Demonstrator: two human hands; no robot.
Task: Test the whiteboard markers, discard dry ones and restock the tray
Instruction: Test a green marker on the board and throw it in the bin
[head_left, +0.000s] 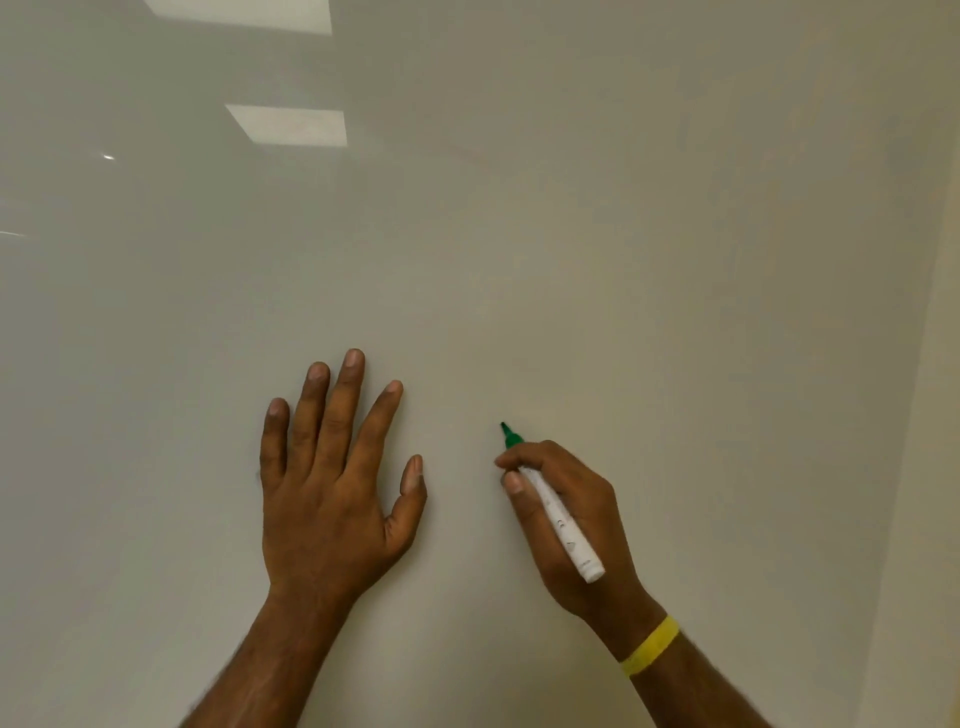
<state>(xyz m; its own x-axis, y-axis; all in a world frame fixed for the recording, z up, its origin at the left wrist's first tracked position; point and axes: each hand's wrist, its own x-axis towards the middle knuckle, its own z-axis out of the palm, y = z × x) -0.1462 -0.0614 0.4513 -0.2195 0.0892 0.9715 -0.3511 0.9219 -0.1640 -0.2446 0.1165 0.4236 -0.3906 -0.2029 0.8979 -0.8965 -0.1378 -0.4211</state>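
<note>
Head view, board: a glossy white whiteboard fills nearly the whole frame; no ink line shows anywhere on it.
Head view, left hand: the left hand, lower centre, lies flat against the board with fingers straight and spread, holding nothing.
Head view, right hand: the right hand, lower right of centre, has its fingers and thumb curled round a white-barrelled whiteboard marker with a green tip, in a writing hold.
Marker position: uncapped, barrel slanting from lower right up to upper left, nib pointing at bare board just right of the left thumb. Whether the nib touches the surface cannot be told.
Tray: not in frame, nor are any other markers.
Other items: a yellow wristband on the right wrist; two bright rectangular light reflections at upper left; a paler wall strip down the right edge.
Step in hand (judged): test stroke with the green marker, not yet made.
How to do it well: the person should set the nib flat, press lightly and evenly, and draw one long line across bare board clear of the glare, so that a faint or broken trace is easy to read. The flat left hand should stay out of the stroke's path.
Risk (judged): a short dab could flatter a nearly dry nib.
</note>
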